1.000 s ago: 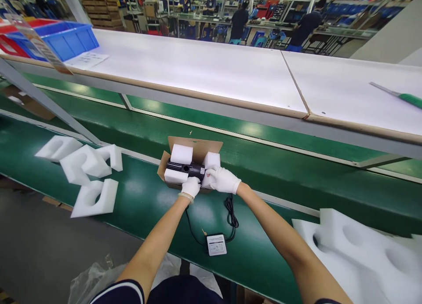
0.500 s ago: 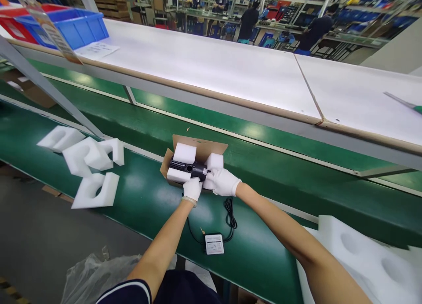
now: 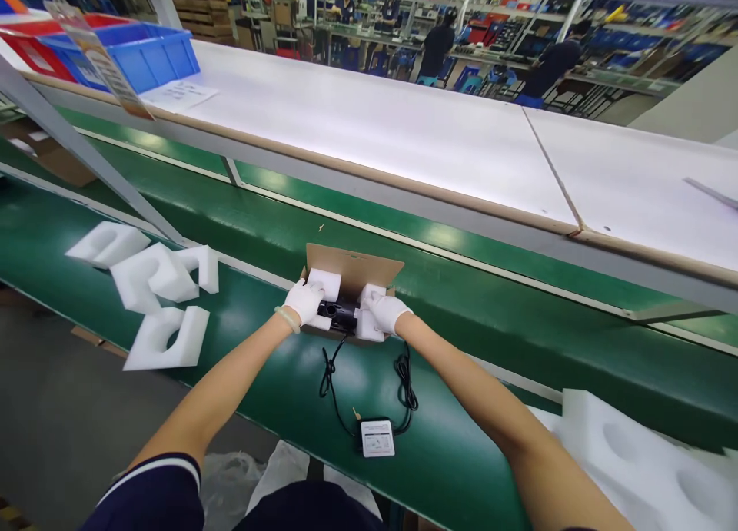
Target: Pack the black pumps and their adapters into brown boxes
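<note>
An open cardboard box [image 3: 353, 263] stands on the green belt [image 3: 259, 346]. Inside it a black cylindrical device [image 3: 337, 310] lies between two white foam end blocks. My left hand [image 3: 304, 300], in a white glove, is closed on the left foam block [image 3: 324, 281]. My gloved right hand [image 3: 385, 311] is closed on the right foam block [image 3: 367, 327]. A black cable [image 3: 403, 377] runs from the device down to a small power adapter [image 3: 377, 437] with a white label near the belt's front edge.
Several white foam pieces [image 3: 155, 285] lie on the belt at left, and large foam sheets [image 3: 634, 454] at lower right. A white worktable [image 3: 374, 124] runs behind, with blue bins [image 3: 135, 54] and a paper at far left. People work in the background.
My left hand has moved from the front of the box to its left foam block. The right hand stays on the right block. The cable's left strand now lies exposed on the belt.
</note>
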Demonstrator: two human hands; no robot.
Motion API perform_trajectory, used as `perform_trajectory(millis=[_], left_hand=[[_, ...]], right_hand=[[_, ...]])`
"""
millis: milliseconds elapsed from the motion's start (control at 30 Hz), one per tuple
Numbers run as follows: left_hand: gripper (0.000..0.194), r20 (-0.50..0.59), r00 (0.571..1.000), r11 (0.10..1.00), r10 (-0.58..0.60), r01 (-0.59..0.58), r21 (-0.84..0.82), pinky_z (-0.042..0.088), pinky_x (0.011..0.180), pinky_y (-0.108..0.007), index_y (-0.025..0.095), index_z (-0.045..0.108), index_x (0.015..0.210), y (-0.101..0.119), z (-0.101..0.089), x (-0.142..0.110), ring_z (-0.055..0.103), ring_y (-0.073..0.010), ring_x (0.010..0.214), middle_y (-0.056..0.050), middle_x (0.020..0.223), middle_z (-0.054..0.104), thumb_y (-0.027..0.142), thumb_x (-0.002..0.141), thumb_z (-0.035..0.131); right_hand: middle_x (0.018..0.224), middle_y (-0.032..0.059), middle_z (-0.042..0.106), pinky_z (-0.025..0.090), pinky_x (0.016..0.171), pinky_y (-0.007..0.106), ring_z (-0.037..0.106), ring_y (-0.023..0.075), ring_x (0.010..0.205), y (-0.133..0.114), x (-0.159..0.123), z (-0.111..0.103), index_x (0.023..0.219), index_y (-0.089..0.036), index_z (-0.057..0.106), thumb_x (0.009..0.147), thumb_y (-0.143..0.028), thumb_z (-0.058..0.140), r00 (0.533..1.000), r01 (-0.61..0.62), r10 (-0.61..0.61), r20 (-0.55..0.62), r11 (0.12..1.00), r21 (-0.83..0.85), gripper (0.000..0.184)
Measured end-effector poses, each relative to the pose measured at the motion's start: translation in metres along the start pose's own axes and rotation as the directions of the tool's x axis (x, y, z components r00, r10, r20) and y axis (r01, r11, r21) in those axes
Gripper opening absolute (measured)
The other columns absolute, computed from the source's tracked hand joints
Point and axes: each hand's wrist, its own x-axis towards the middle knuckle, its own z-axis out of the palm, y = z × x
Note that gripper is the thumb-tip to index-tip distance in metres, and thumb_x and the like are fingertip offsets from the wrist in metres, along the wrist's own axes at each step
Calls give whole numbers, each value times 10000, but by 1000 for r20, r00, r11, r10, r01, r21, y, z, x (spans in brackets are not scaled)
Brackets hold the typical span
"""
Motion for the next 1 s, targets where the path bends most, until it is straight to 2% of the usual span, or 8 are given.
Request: perform_trajectory(millis=[200, 367, 467, 600, 700, 800, 900, 1000], left_hand=[[246, 55, 994, 995, -98, 98, -14, 443, 859, -437, 35, 675, 950, 3, 16, 19, 644, -327, 940, -241, 1031, 667, 134, 741, 592], [299, -56, 998, 994, -28, 22, -103, 443, 893, -370, 165, 639, 1083, 9, 37, -47, 607, -250, 1023, -129, 1092, 666, 232, 879, 431], [287, -293, 946, 931, 136, -223, -288, 452, 881, -402, 184, 639, 1066, 58, 77, -107, 619, -247, 961, -112, 1012, 682, 286, 876, 449], [649, -24, 865, 797, 501, -472, -376, 362, 1026, -459, 141, 468, 1312, 140, 129, -148, 460, -321, 1250, -152, 1360, 517, 414, 741, 611], [961, 171, 868, 851, 466, -387, -354, 258, 1079, -554, 66, 303, 1414, 168, 141, -147, 306, -420, 1347, -239, 1486, 325, 452, 623, 691], [998, 229, 849, 819, 477, -335, -466, 370, 1008, -519, 68, 259, 1430, 165, 126, -144, 442, -407, 1251, -250, 1398, 439, 406, 600, 698], [820, 201, 800, 699, 565, -335, -632, 500, 820, -416, 139, 411, 1346, 151, 91, -152, 619, -327, 966, -159, 1129, 632, 392, 612, 675], [750, 2, 783, 525, 622, -415, -743, 515, 792, -386, 190, 476, 1304, 135, 48, -167, 630, -282, 871, -104, 1042, 650, 368, 601, 667]], right_hand=[[1159, 235, 567, 453, 812, 383, 608, 284, 1002, -29, 0, 13, 1216, -64, 539, 849, -87, 432, 998, -38, 39, -58, 999, 25, 383], [1011, 158, 629, 387, 859, 400, 591, 274, 950, -54, -85, 109, 1046, -138, 637, 912, -254, 371, 987, 107, -77, -139, 968, 227, 320], [1247, 210, 548, 374, 913, 423, 515, 350, 1118, -84, -125, 188, 1277, -124, 536, 655, -296, 682, 998, 59, -66, 12, 951, 302, 662], [1275, 230, 527, 361, 977, 423, 506, 338, 1135, -115, -132, 235, 1304, -58, 503, 576, -209, 669, 999, -39, 21, 47, 904, 425, 761], [1085, 167, 627, 430, 898, 386, 583, 284, 974, -120, -140, 217, 1148, -79, 597, 599, -236, 630, 999, -41, 28, 31, 788, 614, 572], [1032, 93, 657, 471, 825, 342, 607, 240, 899, -104, -169, 173, 1098, -156, 621, 643, -286, 626, 997, 65, -73, -26, 604, 794, 474], [918, 36, 678, 490, 746, 296, 617, 186, 789, -69, -196, 123, 1013, -193, 659, 782, -327, 535, 966, 178, -249, -70, 447, 877, 294], [926, 49, 679, 490, 752, 294, 617, 166, 770, -44, -190, 82, 1043, -178, 660, 890, -280, 380, 980, 192, -143, -135, 536, 822, 335]])
